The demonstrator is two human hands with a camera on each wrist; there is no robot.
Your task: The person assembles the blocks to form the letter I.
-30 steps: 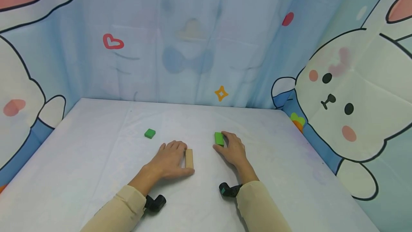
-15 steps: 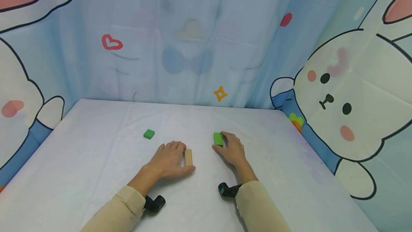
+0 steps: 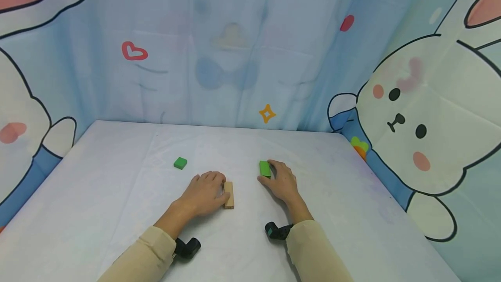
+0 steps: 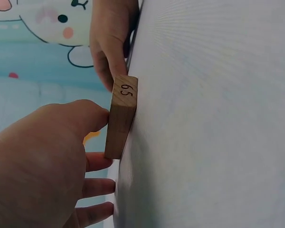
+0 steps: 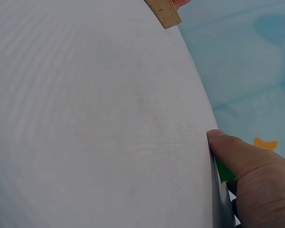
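The wooden block (image 3: pixel 230 198) (image 4: pixel 119 118) lies lengthwise on the table, its end marked 65 in the left wrist view. My left hand (image 3: pixel 203 194) (image 4: pixel 42 156) is at its left side, the thumb touching that long side and the index fingertip by the far end; the other fingers are extended. A light green block (image 3: pixel 265 168) (image 5: pixel 223 171) sits between the thumb and index finger of my right hand (image 3: pixel 283 182) (image 5: pixel 263 183), which pinches its near and far ends. In the right wrist view the thumb hides most of it.
Another green block (image 3: pixel 180 162) lies farther back on the white table (image 3: pixel 117 186), left of the wooden block. A blue patterned curtain (image 3: pixel 168 86) hangs behind the table. Black wrist cameras (image 3: pixel 188 248) are on both wrists.
My left thumb has moved from the wooden block's near end to its left side, uncovering that end. The right hand and both green blocks stay in place; the head view shifts slightly.
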